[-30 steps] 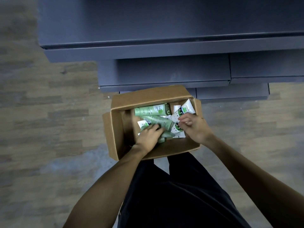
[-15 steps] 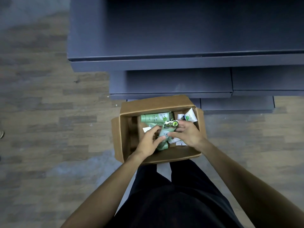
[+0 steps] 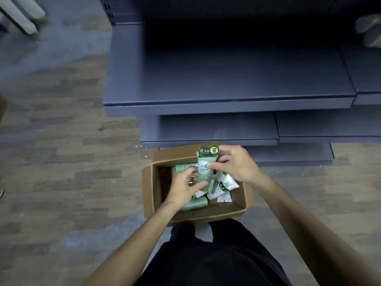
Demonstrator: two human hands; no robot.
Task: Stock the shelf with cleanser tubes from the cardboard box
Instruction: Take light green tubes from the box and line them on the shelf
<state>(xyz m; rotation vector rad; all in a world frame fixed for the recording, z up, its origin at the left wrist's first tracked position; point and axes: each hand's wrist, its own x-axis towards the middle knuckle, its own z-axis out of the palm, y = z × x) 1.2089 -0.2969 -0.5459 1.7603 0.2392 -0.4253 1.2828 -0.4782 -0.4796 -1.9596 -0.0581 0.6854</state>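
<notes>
An open cardboard box (image 3: 157,188) stands on the floor in front of my legs, with several green and white cleanser tubes (image 3: 223,183) lying inside. A green cleanser tube (image 3: 205,168) with a dark printed top is held upright above the box. My left hand (image 3: 183,187) grips its lower end from the left. My right hand (image 3: 235,164) pinches its upper part from the right. A dark grey shelf (image 3: 226,79) stretches out beyond the box.
Two lower shelf boards (image 3: 210,129) step down toward the box. Pale packages (image 3: 369,29) sit on the neighbouring shelf at the far right. Wood-pattern flooring (image 3: 61,162) lies to the left, and a pale object (image 3: 22,15) stands at the top left.
Both hands have lifted one green tube out of the pile and raised it upright above the box. The view has tilted up, showing more of the shelf.
</notes>
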